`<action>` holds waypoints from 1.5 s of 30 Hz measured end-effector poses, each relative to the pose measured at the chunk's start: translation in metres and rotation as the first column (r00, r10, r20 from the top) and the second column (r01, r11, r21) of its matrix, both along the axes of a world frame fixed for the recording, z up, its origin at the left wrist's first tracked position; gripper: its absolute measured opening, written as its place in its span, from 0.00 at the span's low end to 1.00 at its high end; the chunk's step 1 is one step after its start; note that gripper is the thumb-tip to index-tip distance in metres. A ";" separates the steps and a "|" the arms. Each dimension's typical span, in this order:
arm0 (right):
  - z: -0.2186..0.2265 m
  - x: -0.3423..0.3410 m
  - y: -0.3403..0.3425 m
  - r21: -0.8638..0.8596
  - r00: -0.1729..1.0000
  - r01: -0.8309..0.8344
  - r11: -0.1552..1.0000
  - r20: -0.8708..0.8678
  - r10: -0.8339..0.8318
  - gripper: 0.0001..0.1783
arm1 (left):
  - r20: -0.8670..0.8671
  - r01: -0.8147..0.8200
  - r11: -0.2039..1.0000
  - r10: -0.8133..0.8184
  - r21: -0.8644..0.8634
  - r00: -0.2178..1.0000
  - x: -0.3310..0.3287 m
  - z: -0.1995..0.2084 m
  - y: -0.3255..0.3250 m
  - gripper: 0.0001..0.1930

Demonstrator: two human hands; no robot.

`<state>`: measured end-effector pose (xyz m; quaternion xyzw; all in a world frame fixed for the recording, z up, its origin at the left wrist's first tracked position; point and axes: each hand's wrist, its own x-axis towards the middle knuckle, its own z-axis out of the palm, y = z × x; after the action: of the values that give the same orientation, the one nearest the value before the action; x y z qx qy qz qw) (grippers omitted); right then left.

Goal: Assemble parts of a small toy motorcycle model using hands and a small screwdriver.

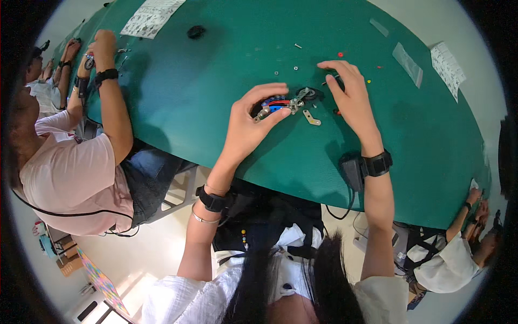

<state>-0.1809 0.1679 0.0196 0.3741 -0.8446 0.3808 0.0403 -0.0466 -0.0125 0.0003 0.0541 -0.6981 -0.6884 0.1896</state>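
My left hand (243,124) is closed around a small metal model vehicle (278,103) with red and blue parts, pinched between thumb and fingers. A dark wheel-like part (312,95) sits at its right end. To its right, my right hand (353,102) has its fingers curled toward the thumb around a small dark piece (338,82), too hidden to name. Just below the model lies a flat, bent metal bracket (311,117) with holes. Beyond my hands are two small nuts (295,68) and a screw (298,46).
Tiny red pieces (340,54) and a yellow piece (369,81) lie on the green table (189,102). Clear plastic bags (407,65) and a printed sheet (447,70) are at right; another sheet (151,17) and a black bundle (196,32) farther left. Other people work at both sides.
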 end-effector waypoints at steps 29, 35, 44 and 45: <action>0.000 -0.017 0.017 0.208 0.965 0.199 0.958 -0.214 -0.154 0.08 | 0.228 0.054 0.987 -0.088 0.153 0.970 -0.008 0.037 -0.058 0.09; 0.002 -0.035 0.028 0.170 0.934 0.314 0.934 -0.232 -0.272 0.08 | 0.236 0.124 0.976 -0.165 0.180 0.958 -0.031 0.059 -0.061 0.15; 0.024 -0.038 0.038 0.160 0.992 0.097 0.982 0.060 -0.108 0.07 | 0.179 0.185 0.867 -0.296 0.463 0.938 -0.091 0.034 -0.034 0.15; 0.029 -0.035 0.036 0.175 0.984 0.024 0.984 0.171 -0.054 0.07 | 0.158 0.192 0.859 -0.297 0.474 0.942 -0.096 0.030 -0.034 0.15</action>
<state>-0.2155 0.2041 0.0483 0.3245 -0.8819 0.3369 -0.0591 -0.1423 -0.0466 0.0299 0.0849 -0.5368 -0.8394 0.0018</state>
